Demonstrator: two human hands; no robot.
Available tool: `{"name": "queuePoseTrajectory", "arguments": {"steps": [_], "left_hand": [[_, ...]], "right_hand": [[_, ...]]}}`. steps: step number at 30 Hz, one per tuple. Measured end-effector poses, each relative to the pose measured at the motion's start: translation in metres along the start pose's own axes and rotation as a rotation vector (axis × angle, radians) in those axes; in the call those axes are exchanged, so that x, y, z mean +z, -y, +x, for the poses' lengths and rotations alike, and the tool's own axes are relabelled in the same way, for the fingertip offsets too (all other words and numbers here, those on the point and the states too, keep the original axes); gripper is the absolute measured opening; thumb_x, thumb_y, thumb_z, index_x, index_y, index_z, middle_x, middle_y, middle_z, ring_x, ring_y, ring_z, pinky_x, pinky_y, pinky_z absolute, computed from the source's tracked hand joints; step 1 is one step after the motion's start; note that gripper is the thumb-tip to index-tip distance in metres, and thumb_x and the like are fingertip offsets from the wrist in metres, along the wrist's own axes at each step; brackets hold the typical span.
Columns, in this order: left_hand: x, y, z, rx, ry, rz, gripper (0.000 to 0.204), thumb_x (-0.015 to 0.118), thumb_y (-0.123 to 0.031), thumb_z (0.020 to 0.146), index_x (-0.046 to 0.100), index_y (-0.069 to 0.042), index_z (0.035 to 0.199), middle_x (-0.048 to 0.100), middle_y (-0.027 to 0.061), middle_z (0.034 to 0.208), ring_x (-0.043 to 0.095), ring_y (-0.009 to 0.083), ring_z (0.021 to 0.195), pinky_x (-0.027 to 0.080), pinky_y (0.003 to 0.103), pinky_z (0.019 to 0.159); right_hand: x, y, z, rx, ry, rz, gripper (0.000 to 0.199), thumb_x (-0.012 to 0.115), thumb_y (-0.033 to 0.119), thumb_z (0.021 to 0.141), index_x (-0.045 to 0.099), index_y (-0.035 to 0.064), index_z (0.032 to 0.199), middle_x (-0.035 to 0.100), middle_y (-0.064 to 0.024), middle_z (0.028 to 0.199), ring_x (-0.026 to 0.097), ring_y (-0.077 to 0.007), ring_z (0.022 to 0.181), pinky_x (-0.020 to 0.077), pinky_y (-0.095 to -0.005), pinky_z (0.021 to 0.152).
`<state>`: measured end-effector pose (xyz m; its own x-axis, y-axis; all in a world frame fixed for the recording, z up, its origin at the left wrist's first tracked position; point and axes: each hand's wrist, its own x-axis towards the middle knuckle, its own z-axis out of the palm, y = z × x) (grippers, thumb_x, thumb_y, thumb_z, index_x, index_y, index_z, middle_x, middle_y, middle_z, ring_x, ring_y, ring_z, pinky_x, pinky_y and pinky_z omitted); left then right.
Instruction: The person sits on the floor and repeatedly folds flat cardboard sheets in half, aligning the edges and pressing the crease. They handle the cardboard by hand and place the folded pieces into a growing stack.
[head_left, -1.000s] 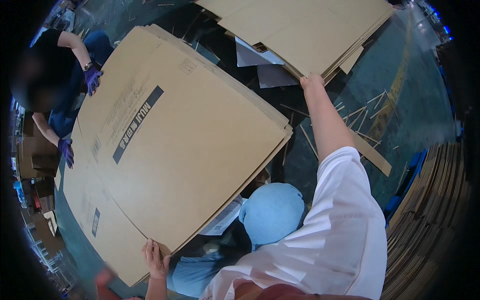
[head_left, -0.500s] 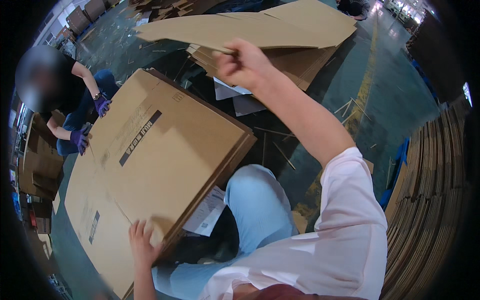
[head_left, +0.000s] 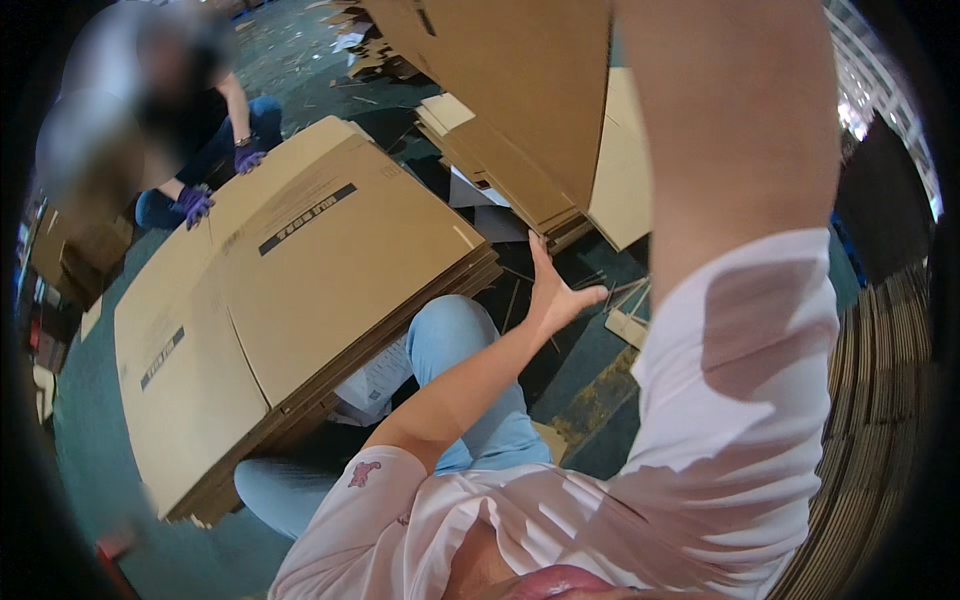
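My left hand (head_left: 556, 296) reaches across my knee with thumb and fingers spread, holding nothing. Its fingertips are at the lower corner of the far stack of flattened cardboard (head_left: 490, 152); whether they touch it I cannot tell. Above that stack a large brown cardboard sheet (head_left: 520, 85) stands tilted up, running out past the top edge. My right arm (head_left: 735, 130) is raised beside the sheet, and its hand lies outside the picture. At the left, in front of my knees, lies a stack of flattened cartons (head_left: 310, 290) with dark printed bars on top.
A co-worker's purple-gloved hands (head_left: 193, 204) rest on the far edge of the carton stack. Tall piles of flat cardboard (head_left: 880, 400) stand at my right. White papers (head_left: 375, 380) show under the near stack. Cardboard scraps (head_left: 627, 325) lie on the green floor.
My left hand has left the near carton stack and moved right to the far stack's corner. My right arm has risen, its hand now out of view. The cardboard sheet has tipped up steeply.
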<state>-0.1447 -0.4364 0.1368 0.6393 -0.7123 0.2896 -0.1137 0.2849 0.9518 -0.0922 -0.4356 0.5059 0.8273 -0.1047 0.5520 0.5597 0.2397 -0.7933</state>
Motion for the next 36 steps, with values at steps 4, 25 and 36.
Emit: {"name": "queuePoseTrajectory", "arguments": {"steps": [4,25,36], "left_hand": [[-0.006,0.037,-0.001,0.002,-0.044,-0.026,0.128,0.085,-0.03,0.056,-0.007,-0.004,0.142,0.009,0.0232,0.148,0.018,0.032,0.136,0.02,0.04,0.111],[-0.041,-0.008,0.003,-0.174,-0.14,-0.458,0.025,0.056,-0.003,0.086,0.054,0.0,0.11,0.061,0.0086,0.1,0.062,0.0211,0.091,0.054,0.036,0.079],[-0.221,-0.191,-0.11,0.014,-0.104,-0.573,0.035,0.055,-0.007,0.081,0.055,0.008,0.113,0.059,0.0208,0.113,0.058,0.037,0.104,0.044,0.052,0.095]], "right_hand": [[-0.144,0.036,0.012,-0.156,-0.414,-0.702,0.044,0.056,0.034,0.084,0.054,-0.0024,0.108,0.061,-0.016,0.102,0.058,-0.0223,0.09,0.0459,-0.035,0.076],[-0.437,-0.291,-0.359,0.536,-1.401,0.409,0.05,0.071,0.032,0.072,0.055,0.0099,0.114,0.056,-0.011,0.114,0.053,-0.0313,0.105,0.0457,-0.0511,0.086],[-0.164,-0.178,-0.206,0.034,-0.914,0.284,0.039,0.065,0.003,0.073,0.056,0.0023,0.111,0.06,-0.0093,0.105,0.061,-0.0247,0.095,0.0537,-0.0365,0.081]]}}
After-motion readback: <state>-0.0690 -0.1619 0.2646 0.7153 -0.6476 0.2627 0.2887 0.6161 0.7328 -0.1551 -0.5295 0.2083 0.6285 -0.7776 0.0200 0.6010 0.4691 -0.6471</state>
